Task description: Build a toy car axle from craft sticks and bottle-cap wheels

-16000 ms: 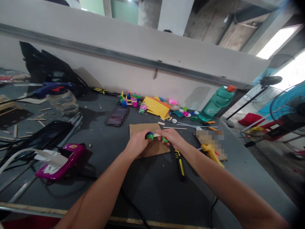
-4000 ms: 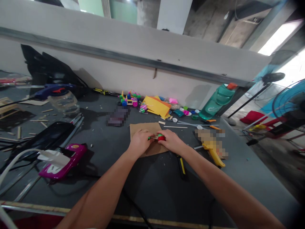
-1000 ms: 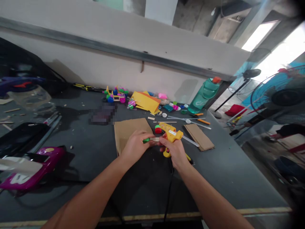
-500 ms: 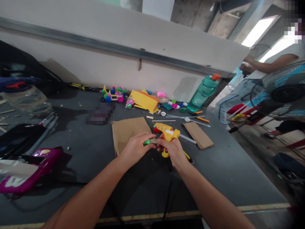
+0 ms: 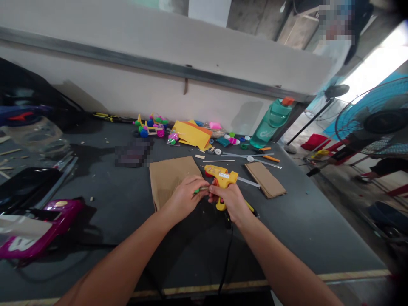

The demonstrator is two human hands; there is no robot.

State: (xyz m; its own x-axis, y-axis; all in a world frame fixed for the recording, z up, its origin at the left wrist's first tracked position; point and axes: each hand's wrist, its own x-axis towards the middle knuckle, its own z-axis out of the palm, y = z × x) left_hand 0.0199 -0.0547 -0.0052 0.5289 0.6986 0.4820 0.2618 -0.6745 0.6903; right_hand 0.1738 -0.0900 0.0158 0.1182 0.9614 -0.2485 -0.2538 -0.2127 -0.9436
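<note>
My left hand [image 5: 184, 196] pinches a small piece made of wooden sticks [image 5: 205, 188] with a green bottle cap [image 5: 196, 191] at one end. My right hand [image 5: 232, 200] grips a yellow hot glue gun [image 5: 225, 177], a clear glue stick [image 5: 248, 182] jutting from its rear. The thumb of that hand sits right by the stick ends; whether it presses on them I cannot tell. Behind the gun's nozzle a bit of red cap [image 5: 208, 173] shows, mostly hidden. Under and behind my left hand lies a cardboard sheet [image 5: 167, 176].
A yellow-black cutter [image 5: 251, 209] lies beneath my right wrist, the gun's cord [image 5: 228, 255] running to the front edge. Folded cardboard [image 5: 265, 180] and orange-handled tools [image 5: 270, 159] are on the right. Toy pieces [image 5: 151, 126], yellow paper [image 5: 191, 135] and a green bottle [image 5: 270, 123] line the wall.
Since 4 seconds ago my right hand has taken up the glue gun from the table and let go of the red cap. The view has swung right. A person by the fan has moved leftward behind the wall.
</note>
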